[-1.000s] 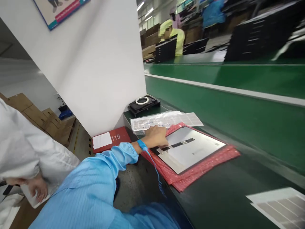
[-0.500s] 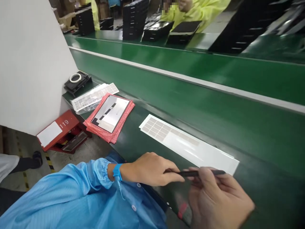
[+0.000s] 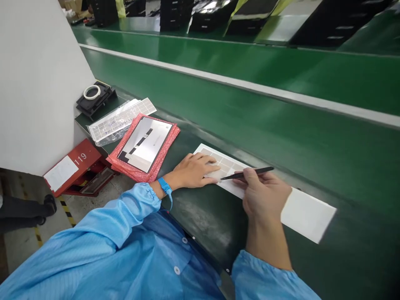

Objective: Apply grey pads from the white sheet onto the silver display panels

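Note:
My left hand (image 3: 198,170) lies flat with fingers stretched across the left part of a white sticker sheet (image 3: 308,212) bearing grey rectangular labels. In my right hand (image 3: 264,191) is a pair of black tweezers (image 3: 246,173), gripped over the middle of the sheet. The tips point left, close to the fingers of my left hand and near the grey labels. Whether they touch the sheet I cannot tell. Left of my hands, a flat display panel (image 3: 145,143) with a black strip rests on pink bubble-wrap bags (image 3: 162,160).
Behind the panel lie more label sheets in clear plastic (image 3: 121,121) and a black fixture (image 3: 93,102) carrying a white tape ring (image 3: 91,92). A red box (image 3: 70,166) marked 119 sits below the table's left end. Black stacked trays (image 3: 176,14) line the far side of the green conveyor (image 3: 225,100).
My left hand has moved away from the tweezers and come down on the sheet. My right hand has carried the tweezers up and left over the sheet. The view has shifted down.

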A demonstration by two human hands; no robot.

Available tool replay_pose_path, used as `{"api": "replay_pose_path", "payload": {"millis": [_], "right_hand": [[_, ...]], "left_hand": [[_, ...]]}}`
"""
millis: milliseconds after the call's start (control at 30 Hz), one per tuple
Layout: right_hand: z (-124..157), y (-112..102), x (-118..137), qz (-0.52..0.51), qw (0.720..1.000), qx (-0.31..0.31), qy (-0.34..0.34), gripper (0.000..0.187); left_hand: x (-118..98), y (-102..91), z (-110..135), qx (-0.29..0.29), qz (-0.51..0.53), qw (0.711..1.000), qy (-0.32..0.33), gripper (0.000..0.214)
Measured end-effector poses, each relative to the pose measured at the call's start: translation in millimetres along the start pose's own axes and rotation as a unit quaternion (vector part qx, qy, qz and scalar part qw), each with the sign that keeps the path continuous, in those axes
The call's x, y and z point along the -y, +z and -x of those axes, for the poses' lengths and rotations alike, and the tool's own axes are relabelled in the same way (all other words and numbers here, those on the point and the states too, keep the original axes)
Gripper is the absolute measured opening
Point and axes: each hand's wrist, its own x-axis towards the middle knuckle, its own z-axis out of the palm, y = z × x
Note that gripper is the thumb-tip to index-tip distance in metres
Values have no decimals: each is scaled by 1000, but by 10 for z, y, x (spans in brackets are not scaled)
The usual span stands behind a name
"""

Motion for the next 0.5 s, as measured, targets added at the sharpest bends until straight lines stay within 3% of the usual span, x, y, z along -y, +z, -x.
{"api": "replay_pose_path", "payload": {"millis": [167,500], "right_hand": [[17,-66,-88,22,998,-33,-51,31],[26,-108,-95,48,993,-44,-94,35]], "left_hand": [[-75,3,27,-5,7,1000,-1,48],[-102,10,13,-4,21,1000,-1,46]]}}
